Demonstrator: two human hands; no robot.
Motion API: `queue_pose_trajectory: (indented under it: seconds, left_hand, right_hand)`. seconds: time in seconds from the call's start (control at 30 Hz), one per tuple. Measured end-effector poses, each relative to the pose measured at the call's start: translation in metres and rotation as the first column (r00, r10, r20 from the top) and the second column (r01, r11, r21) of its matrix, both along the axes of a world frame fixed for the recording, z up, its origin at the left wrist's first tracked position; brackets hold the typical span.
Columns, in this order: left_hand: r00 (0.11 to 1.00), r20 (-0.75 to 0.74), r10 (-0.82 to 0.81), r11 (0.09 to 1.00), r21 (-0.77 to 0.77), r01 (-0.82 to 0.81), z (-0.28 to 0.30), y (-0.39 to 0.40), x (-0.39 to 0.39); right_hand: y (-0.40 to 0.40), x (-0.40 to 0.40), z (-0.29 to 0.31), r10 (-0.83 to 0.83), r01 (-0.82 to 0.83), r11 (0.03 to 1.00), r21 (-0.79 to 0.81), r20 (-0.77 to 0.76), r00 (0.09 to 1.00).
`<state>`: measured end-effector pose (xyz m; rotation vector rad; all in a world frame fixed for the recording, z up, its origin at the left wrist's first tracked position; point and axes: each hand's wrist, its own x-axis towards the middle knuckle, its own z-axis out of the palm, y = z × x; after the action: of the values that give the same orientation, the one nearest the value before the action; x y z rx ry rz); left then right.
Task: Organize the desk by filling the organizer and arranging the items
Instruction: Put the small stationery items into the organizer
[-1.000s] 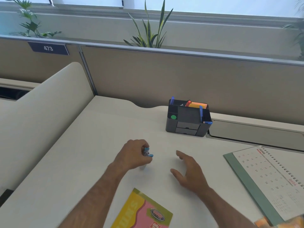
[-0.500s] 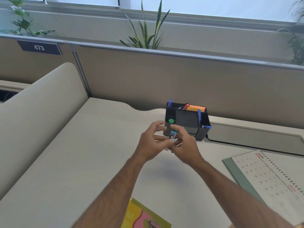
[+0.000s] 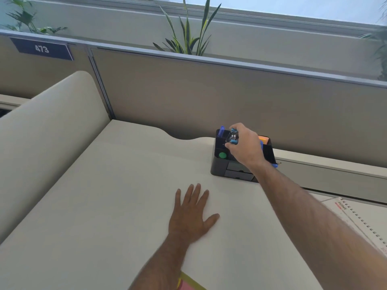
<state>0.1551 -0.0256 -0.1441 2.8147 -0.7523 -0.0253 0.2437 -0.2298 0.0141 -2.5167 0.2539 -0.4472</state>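
Note:
A black desk organizer point(image 3: 218, 167) stands at the back of the white desk point(image 3: 115, 195), against the partition. It holds a blue pen point(image 3: 221, 131), a green round item point(image 3: 222, 155) and orange sticky notes point(image 3: 264, 139). My right hand point(image 3: 246, 146) hovers over the organizer's top, shut on a small blue and clear item point(image 3: 233, 137) held above the left compartments. My left hand point(image 3: 191, 216) lies flat on the desk in front of the organizer, fingers spread, holding nothing.
A spiral desk calendar point(image 3: 356, 218) lies at the right edge. A yellow and pink booklet point(image 3: 188, 284) pokes in at the bottom. A curved cream divider point(image 3: 48, 126) rises on the left, a beige partition point(image 3: 209, 97) behind, with plants beyond it.
The small blue item passed from my left hand to my right, which carried it up over the organizer. My left hand dropped flat onto the desk.

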Motion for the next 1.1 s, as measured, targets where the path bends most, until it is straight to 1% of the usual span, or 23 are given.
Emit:
queue_pose_trajectory:
  seconds: [0.17,0.33,0.57,0.67,0.8,0.93,1.03,1.1]
  left_hand:
    - [0.999,0.039,-0.011,1.000,-0.015,0.012,-0.004,-0.001,0.001]
    - [0.999,0.041,-0.014,1.000,-0.004,0.014,-0.006,-0.001,0.002]
    - [0.999,0.048,-0.010,1.000,-0.004,0.010,-0.007,0.000,0.002]
    - [0.998,0.056,-0.007,1.000,-0.007,0.008,-0.007,-0.001,0.002]
    - [0.999,0.050,-0.006,1.000,-0.010,0.006,-0.006,-0.001,0.002]
    - [0.998,0.055,-0.006,1.000,-0.016,0.007,-0.005,-0.001,0.001]
    - [0.998,0.070,-0.009,1.000,-0.021,0.010,-0.006,0.000,0.001]
    - [0.998,0.070,-0.006,1.000,-0.020,0.007,-0.005,0.000,0.001]
  right_hand:
    - [0.000,0.014,-0.014,-0.033,0.026,0.997,-0.075,-0.104,0.994]
    - [-0.002,0.028,-0.025,-0.034,-0.007,0.985,-0.173,-0.231,0.972]
    - [-0.002,0.039,-0.025,-0.054,-0.011,0.979,-0.201,-0.313,0.948]
    - [-0.001,0.039,-0.025,-0.059,-0.001,0.983,-0.186,-0.316,0.947]
    - [-0.001,0.038,-0.025,-0.077,0.039,0.991,-0.127,-0.307,0.949]
    - [-0.002,0.035,-0.027,-0.072,0.039,0.992,-0.123,-0.279,0.958]
    - [-0.002,0.027,-0.031,-0.068,0.051,0.995,-0.087,-0.207,0.976]
    - [-0.001,0.018,-0.035,-0.070,0.065,0.997,-0.040,-0.120,0.990]
